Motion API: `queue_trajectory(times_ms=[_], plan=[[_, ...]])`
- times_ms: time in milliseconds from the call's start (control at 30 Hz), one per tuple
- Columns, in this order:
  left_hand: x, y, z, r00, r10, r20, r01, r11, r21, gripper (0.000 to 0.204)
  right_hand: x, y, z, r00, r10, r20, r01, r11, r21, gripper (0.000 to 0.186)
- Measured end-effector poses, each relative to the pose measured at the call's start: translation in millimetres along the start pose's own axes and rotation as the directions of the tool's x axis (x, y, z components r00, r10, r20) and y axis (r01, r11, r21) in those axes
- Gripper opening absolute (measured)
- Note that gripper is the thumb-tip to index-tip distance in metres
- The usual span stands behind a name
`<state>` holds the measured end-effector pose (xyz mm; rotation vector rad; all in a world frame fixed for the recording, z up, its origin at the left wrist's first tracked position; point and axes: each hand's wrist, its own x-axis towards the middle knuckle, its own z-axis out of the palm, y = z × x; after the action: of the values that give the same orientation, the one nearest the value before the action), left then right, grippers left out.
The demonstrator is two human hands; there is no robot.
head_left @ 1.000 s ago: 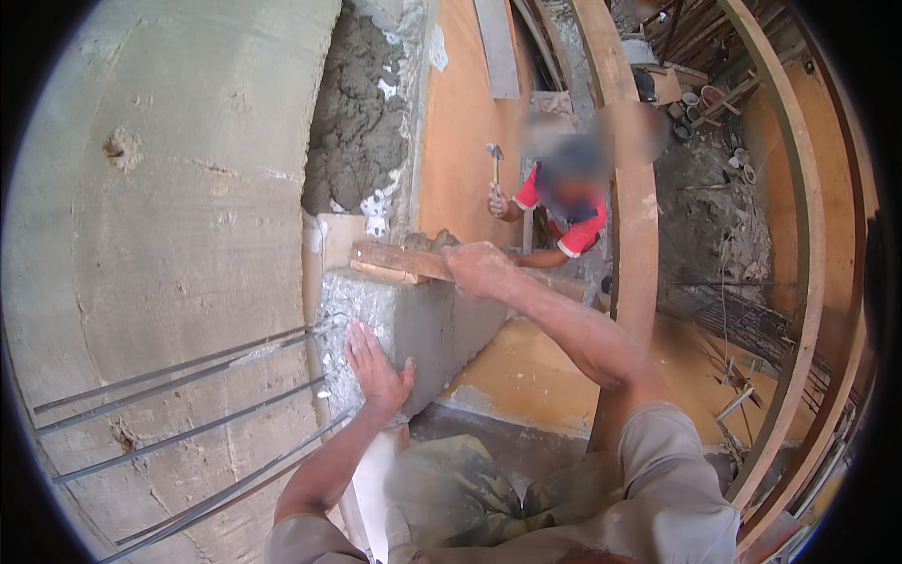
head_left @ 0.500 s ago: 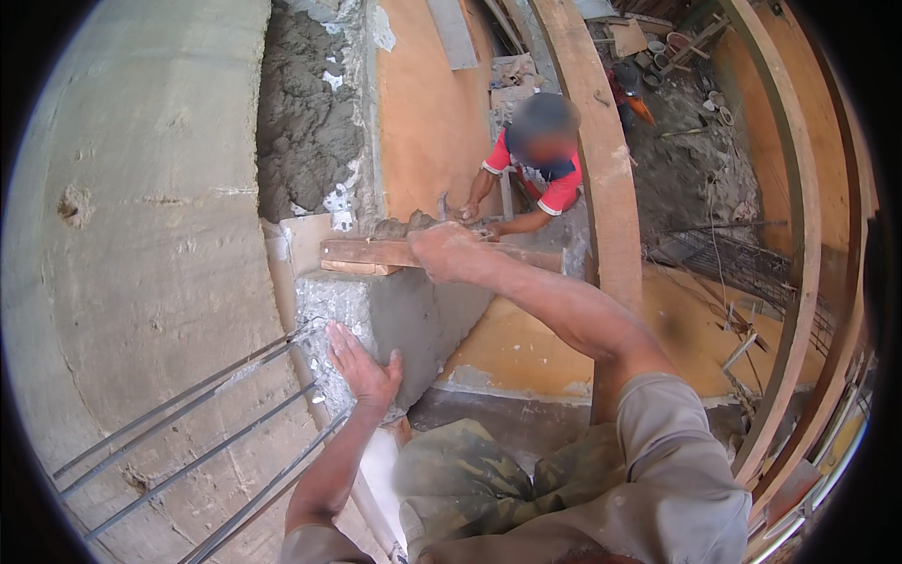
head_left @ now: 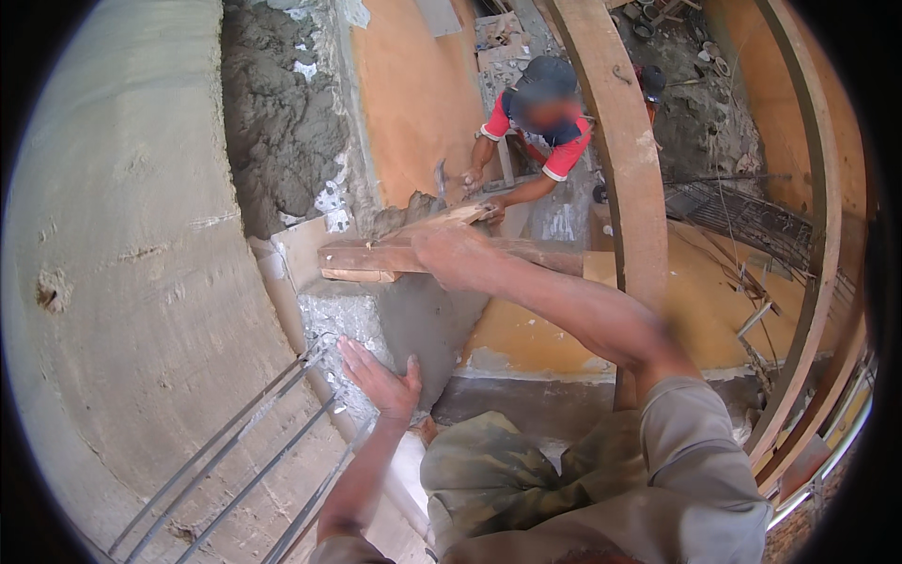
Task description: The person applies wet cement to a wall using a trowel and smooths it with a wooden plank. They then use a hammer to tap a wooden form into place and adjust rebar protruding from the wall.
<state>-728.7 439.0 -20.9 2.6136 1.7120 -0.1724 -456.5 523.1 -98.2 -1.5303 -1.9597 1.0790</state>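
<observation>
My left hand (head_left: 385, 381) lies with fingers apart against the rough, white-flecked end of a grey concrete block (head_left: 340, 329), beside protruding steel rods (head_left: 225, 442). My right hand (head_left: 449, 252) is closed on a horizontal timber (head_left: 362, 256), which rests on a thin wood strip (head_left: 357, 275) atop the block. Just beyond it, a co-worker in a red and navy shirt (head_left: 568, 150) has one hand (head_left: 473, 179) on a hammer (head_left: 441, 179) and the other (head_left: 494, 209) at a pale wood piece (head_left: 427, 222) lying slanted over the timber. Wet mortar (head_left: 282, 113) fills a strip along the wall.
A plastered concrete wall (head_left: 122, 263) rises at left. An orange panel (head_left: 409, 103) is behind the mortar strip. Tall timber posts (head_left: 620, 160) curve down the right side, with steel mesh (head_left: 733, 226), rubble and containers (head_left: 644, 28) behind them. Another person (head_left: 650, 85) is partly hidden there.
The co-worker has lowered the raised hammer toward the timber, and a slanted pale wood piece now shows there. My view has shifted; my hands keep their places on block and timber.
</observation>
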Motion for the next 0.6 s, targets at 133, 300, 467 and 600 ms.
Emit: queue_trajectory(times_ms=[133,300,467,600], plan=[[2,2,0,1.0,-0.016,0.018,0.015,1.0,0.024,0.104,-1,0,-1,0.999,-0.011,-0.044,0.01,1.0,-0.004,0.022],[4,-1,2,1.0,0.016,-0.011,-0.015,0.999,0.03,0.098,0,2,6,0.998,-0.005,-0.063,0.001,0.998,-0.06,0.02],[5,-1,2,1.0,0.005,-0.017,-0.004,0.999,0.046,0.097,4,1,7,0.999,0.016,-0.04,-0.019,0.996,-0.082,0.021],[6,-1,2,1.0,-0.017,-0.01,0.017,0.999,0.05,0.096,5,0,4,0.999,0.043,0.006,-0.042,0.994,-0.098,0.019]])
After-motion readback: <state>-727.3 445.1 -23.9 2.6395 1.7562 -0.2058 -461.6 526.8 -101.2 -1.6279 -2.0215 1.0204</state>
